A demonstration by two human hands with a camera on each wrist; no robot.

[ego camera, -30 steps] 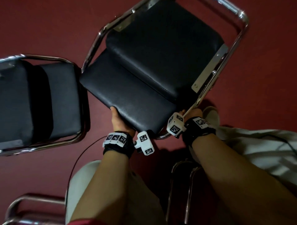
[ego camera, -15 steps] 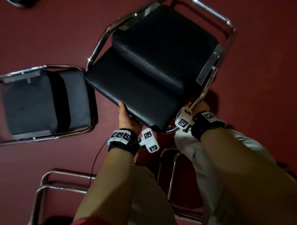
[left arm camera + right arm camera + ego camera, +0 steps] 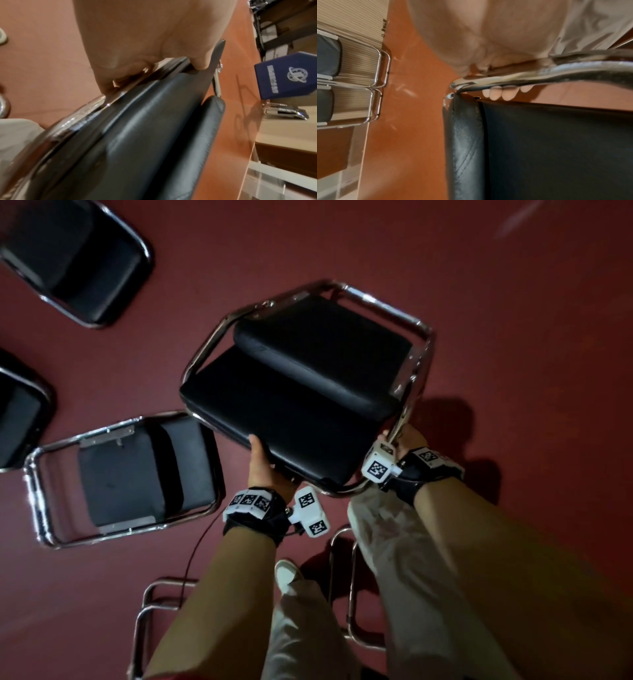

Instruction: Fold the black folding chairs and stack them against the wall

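We had the black padded chrome-tube folding chair (image 3: 298, 392) off the red floor (image 3: 513, 302): left hand (image 3: 265, 465) gripped its backrest edge, right hand (image 3: 406, 440) curled round the tube.

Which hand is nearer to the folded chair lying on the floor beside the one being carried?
Left. The left hand grips the carried chair on the side facing the folded chair on the floor; the right hand holds the chrome frame on the far side.
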